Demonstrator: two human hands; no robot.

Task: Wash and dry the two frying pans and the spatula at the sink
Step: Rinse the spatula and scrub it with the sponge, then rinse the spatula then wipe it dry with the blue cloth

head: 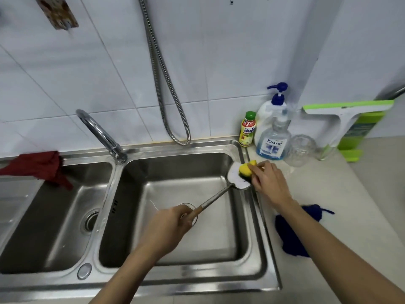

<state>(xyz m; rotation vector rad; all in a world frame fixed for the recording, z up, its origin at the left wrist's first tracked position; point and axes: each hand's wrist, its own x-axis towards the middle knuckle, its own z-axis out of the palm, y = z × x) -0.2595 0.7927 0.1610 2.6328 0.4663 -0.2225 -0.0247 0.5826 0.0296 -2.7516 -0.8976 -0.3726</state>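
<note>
A metal spatula (215,197) with a wooden handle stretches across the right sink basin (219,244). My left hand (168,227) grips its handle over the drain. The foamy blade lies at the basin's right rim. My right hand (267,181) holds a yellow sponge (246,168) with a dark underside and presses it on the blade. No frying pan is in view.
A chrome tap (98,132) stands between the two basins. A red cloth (39,166) hangs at the left basin's back edge. Soap bottles (271,137), an upturned glass (300,150) and a green squeegee (350,119) stand on the right counter. A blue cloth (291,235) lies under my right forearm.
</note>
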